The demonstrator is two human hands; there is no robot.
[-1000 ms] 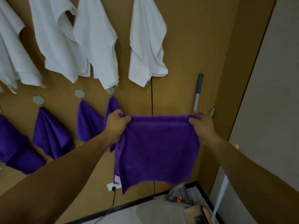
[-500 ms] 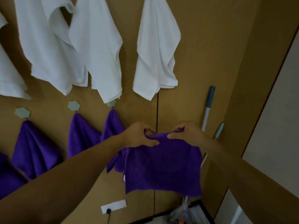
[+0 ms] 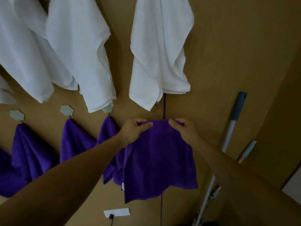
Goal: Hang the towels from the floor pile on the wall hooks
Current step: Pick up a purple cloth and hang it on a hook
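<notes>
Purple plush towel [image 3: 159,160] hangs before the tan wooden wall panel [image 3: 224,54]. Left hand [image 3: 133,131], at 9 o'clock, and right hand [image 3: 184,129], at 3 o'clock, each pinch its bunched top edge. White cloth towel [image 3: 159,51] hangs at 12 o'clock.

Head-worn wide-angle camera faces the wall [image 3: 228,46] up close.

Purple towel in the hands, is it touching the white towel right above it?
Apart. The head view shows bare wall between the lowest corner of the white towel and the top edge of the purple towel.
</notes>
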